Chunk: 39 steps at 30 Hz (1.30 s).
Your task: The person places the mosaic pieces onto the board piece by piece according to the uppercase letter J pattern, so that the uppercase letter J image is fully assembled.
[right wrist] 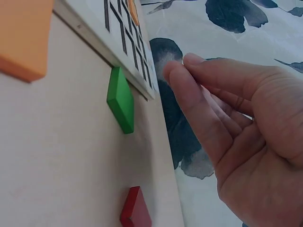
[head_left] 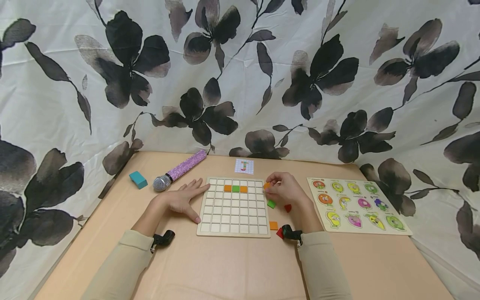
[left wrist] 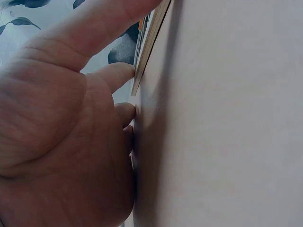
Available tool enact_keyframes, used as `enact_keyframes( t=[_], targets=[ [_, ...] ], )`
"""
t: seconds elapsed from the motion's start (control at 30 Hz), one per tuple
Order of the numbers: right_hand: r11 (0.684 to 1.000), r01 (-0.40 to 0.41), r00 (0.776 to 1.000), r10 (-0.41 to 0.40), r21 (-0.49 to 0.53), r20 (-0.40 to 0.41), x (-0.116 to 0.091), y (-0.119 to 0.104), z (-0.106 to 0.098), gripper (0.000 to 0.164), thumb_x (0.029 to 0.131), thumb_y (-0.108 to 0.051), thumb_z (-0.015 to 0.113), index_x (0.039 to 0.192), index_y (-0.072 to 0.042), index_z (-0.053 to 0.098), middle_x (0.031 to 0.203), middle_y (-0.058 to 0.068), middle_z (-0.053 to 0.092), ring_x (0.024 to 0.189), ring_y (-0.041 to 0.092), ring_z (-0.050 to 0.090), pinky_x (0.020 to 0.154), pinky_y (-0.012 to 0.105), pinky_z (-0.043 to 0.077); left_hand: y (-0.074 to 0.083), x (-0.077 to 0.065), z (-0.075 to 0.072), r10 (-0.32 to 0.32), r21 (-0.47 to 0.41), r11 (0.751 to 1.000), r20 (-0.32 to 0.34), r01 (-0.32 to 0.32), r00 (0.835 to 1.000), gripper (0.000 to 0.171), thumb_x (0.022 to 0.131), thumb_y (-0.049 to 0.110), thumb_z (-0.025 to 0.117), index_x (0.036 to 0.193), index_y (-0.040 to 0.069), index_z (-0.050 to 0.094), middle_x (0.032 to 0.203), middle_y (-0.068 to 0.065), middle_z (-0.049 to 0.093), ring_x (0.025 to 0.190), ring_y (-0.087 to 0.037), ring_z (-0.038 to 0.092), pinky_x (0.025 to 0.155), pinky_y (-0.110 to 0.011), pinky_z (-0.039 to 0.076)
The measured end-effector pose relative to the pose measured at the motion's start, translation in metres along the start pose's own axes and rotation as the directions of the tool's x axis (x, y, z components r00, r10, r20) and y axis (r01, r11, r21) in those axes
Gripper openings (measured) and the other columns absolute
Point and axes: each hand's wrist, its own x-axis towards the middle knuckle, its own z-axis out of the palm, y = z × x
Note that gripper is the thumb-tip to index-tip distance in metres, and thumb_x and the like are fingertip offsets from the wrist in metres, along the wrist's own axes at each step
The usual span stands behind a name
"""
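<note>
My left hand (head_left: 183, 199) lies beside the white grid board (head_left: 232, 216), its fingers spread and its thumb and index finger at the board's left edge. In the left wrist view the wooden edge of the board (left wrist: 154, 42) shows by the thumb. Over at the upper right corner, my right hand (head_left: 286, 188) pinches a small orange tile (head_left: 266, 186); in the right wrist view this tile is hidden behind the fingertips. Two orange tiles with a green tile (head_left: 235, 188) between them sit in the second row of the grid.
Right of the board lie a loose green tile (head_left: 271, 204), an orange tile (head_left: 273, 225) and two red tiles, one being a red piece (head_left: 288, 208). A pattern card (head_left: 244, 166) lies behind. Around stand a fruit puzzle board (head_left: 360, 206), a glittery microphone (head_left: 185, 166) and a teal block (head_left: 138, 179).
</note>
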Motion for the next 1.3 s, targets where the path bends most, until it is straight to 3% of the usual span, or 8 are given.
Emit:
enact_keyframes(
  t=[0.23, 0.57, 1.0, 1.3],
  targets=[
    [0.997, 0.008, 0.999, -0.01, 0.075, 0.032, 0.001, -0.006, 0.001, 0.02, 0.093, -0.002, 0.073, 0.112, -0.002, 0.07, 0.098, 0.014, 0.065, 0.08, 0.023, 0.069, 0.07, 0.024, 0.06, 0.003, -0.001, -0.001, 0.006, -0.003, 1.0, -0.002, -0.006, 1.0, 0.128, 0.069, 0.052, 0.091, 0.168, 0.018, 0.019, 0.175, -0.02, -0.004, 0.161, -0.043, -0.008, 0.128, -0.066, -0.002],
    [0.989, 0.139, 0.99, -0.137, 0.043, -0.029, 0.001, -0.02, 0.006, 0.023, 0.089, -0.01, 0.082, 0.11, -0.004, 0.074, 0.093, 0.011, 0.069, 0.08, 0.025, 0.064, 0.067, 0.022, 0.059, 0.002, -0.001, 0.0, -0.005, -0.001, 1.0, -0.005, 0.005, 1.0, 0.128, 0.069, 0.052, 0.092, 0.168, 0.019, 0.019, 0.175, -0.02, -0.003, 0.162, -0.042, -0.008, 0.128, -0.065, -0.003],
    [0.962, 0.272, 0.958, -0.272, -0.019, -0.093, 0.001, -0.047, 0.027, 0.02, 0.087, -0.012, 0.084, 0.105, -0.006, 0.077, 0.083, 0.004, 0.07, 0.071, 0.019, 0.063, 0.063, 0.023, 0.056, 0.002, -0.001, -0.001, 0.008, 0.011, 1.0, -0.001, -0.008, 1.0, 0.128, 0.07, 0.053, 0.091, 0.169, 0.018, 0.017, 0.175, -0.02, -0.005, 0.161, -0.043, -0.008, 0.128, -0.066, -0.002],
    [0.958, 0.286, 0.956, -0.288, -0.036, -0.064, 0.006, -0.05, 0.048, 0.018, 0.086, -0.008, 0.085, 0.101, -0.003, 0.077, 0.077, 0.003, 0.066, 0.065, 0.017, 0.058, 0.056, 0.02, 0.049, 0.001, -0.001, 0.001, -0.009, 0.005, 1.0, -0.006, 0.009, 1.0, 0.128, 0.069, 0.053, 0.092, 0.168, 0.02, 0.018, 0.176, -0.018, -0.004, 0.162, -0.041, -0.008, 0.129, -0.064, -0.002]
  ],
)
